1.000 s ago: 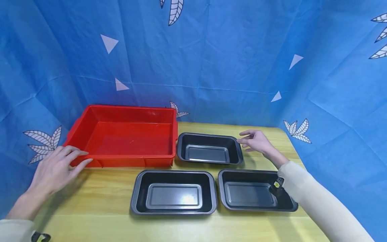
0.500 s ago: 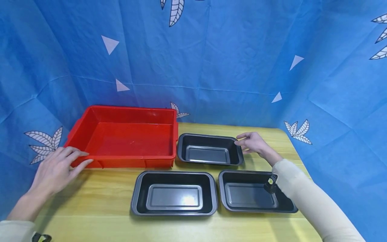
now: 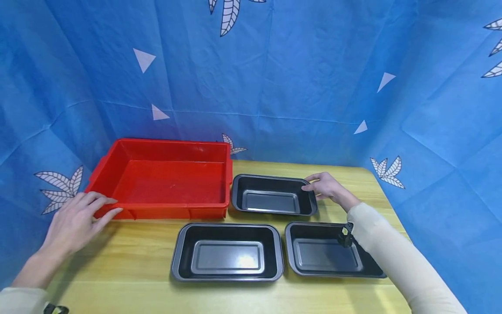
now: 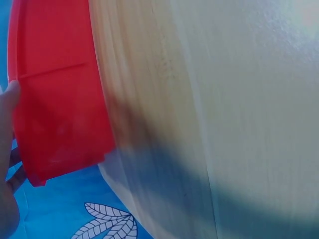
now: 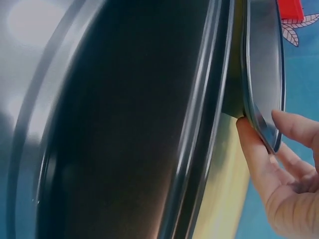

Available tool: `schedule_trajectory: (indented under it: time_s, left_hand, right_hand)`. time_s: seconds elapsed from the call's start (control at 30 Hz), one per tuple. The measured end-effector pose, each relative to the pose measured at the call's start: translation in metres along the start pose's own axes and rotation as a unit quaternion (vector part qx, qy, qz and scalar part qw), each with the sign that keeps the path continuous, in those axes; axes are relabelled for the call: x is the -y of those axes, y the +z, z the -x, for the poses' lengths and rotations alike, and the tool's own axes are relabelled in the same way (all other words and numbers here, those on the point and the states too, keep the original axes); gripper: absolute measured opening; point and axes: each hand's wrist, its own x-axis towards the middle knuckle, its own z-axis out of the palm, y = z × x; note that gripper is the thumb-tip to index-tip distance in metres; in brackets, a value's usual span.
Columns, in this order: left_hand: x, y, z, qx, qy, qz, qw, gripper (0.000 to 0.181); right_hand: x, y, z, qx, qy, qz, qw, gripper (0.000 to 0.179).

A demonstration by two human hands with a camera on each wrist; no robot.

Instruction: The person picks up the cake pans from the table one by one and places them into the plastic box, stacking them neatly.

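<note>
My left hand [image 3: 76, 220] grips the near left corner of a red plastic tray [image 3: 168, 212], its fingers over the rim and thumb against the front wall. The left wrist view shows that hand [image 4: 6, 124] only in part, along the tray's edge. At the back of the table, my right hand [image 3: 328, 188] pinches the right end of a dark metal loaf pan [image 3: 270, 201]. In the right wrist view, fingers [image 5: 294, 127] lie on both sides of this pan's rim. The pan stands beside the tray, and nothing shows inside either.
Two more dark loaf pans stand in front, a left one [image 3: 227, 257] and a right one [image 3: 325, 255]. My right forearm [image 3: 396, 248] passes over the right one. A blue patterned cloth [image 3: 306, 78] hangs behind the wooden table [image 3: 129, 261].
My right hand has moved left, from beside the far loaf pan's right end onto its rim. My left hand stays at the tray's corner.
</note>
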Motion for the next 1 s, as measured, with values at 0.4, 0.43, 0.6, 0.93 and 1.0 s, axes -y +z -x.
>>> schedule_trajectory:
  time_s: [0.4, 0.43, 0.6, 0.93, 1.0]
  left_hand:
    - [0.0, 0.0, 0.0, -0.005, 0.001, 0.002, 1.0, 0.046]
    - [0.0, 0.0, 0.0, -0.004, 0.0, 0.002, 1.0, 0.05]
    - [-0.001, 0.001, 0.0, 0.006, -0.008, 0.001, 0.9999, 0.035]
    - [0.002, -0.002, -0.001, 0.007, 0.0, -0.004, 1.0, 0.04]
    - [0.002, -0.002, -0.002, 0.008, -0.001, -0.006, 0.9999, 0.039]
  right_hand:
    - [-0.003, 0.001, -0.006, -0.006, 0.012, -0.035, 0.9993, 0.058]
    - [-0.003, 0.001, -0.006, -0.007, 0.011, -0.035, 0.9993, 0.058]
    - [-0.004, 0.0, -0.003, -0.016, 0.01, -0.042, 0.999, 0.058]
    - [-0.003, -0.01, 0.01, -0.027, 0.0, -0.064, 0.9976, 0.062]
    - [-0.003, -0.011, 0.012, -0.033, -0.001, -0.069, 0.9971, 0.063]
